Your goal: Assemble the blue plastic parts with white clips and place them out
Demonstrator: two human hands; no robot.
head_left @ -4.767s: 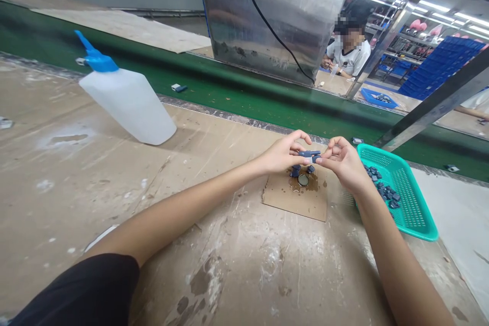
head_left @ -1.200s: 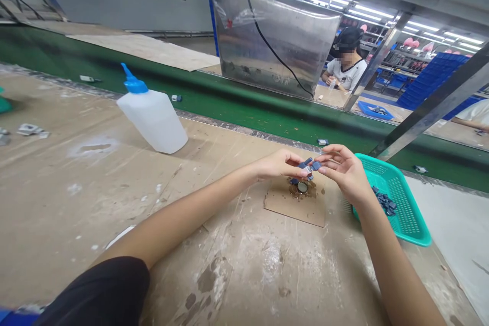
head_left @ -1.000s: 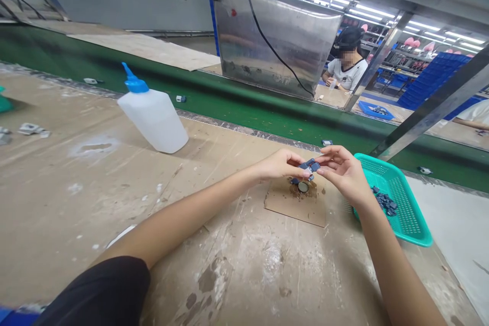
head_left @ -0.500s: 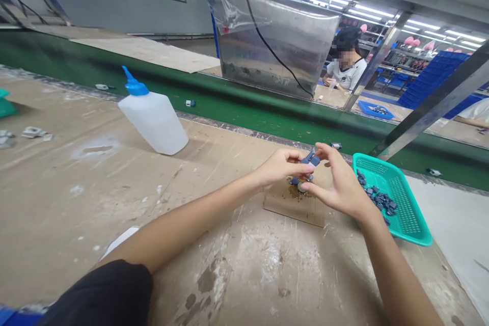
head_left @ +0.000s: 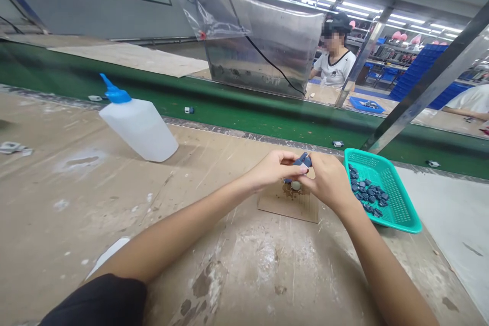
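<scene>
A small dark blue part with a white face (head_left: 303,161) is pinched between the fingers and thumb of my left hand (head_left: 275,167). My right hand (head_left: 327,177) closes on the same part from the other side, its fingertips against it. Below them lies a piece of cardboard (head_left: 286,207) with a wet brown stain. On the stain sits a small round, pale disc or cap (head_left: 295,186). Another dark blue piece (head_left: 287,181) shows just under my left fingers, partly hidden. To the right of my right hand stands a green plastic basket (head_left: 410,209) holding several dark blue parts (head_left: 369,193).
A white squeeze bottle (head_left: 143,130) with a blue nozzle stands at left. Beyond the table edge runs a green conveyor belt (head_left: 237,122) carrying several small parts. A slanted metal post (head_left: 424,81) rises behind the basket. A person (head_left: 336,58) sits across the belt.
My right hand has come in from slightly apart and closed on the part beside my left fingers. Its thumb has left the round disc, which now shows. The view has shifted slightly.
</scene>
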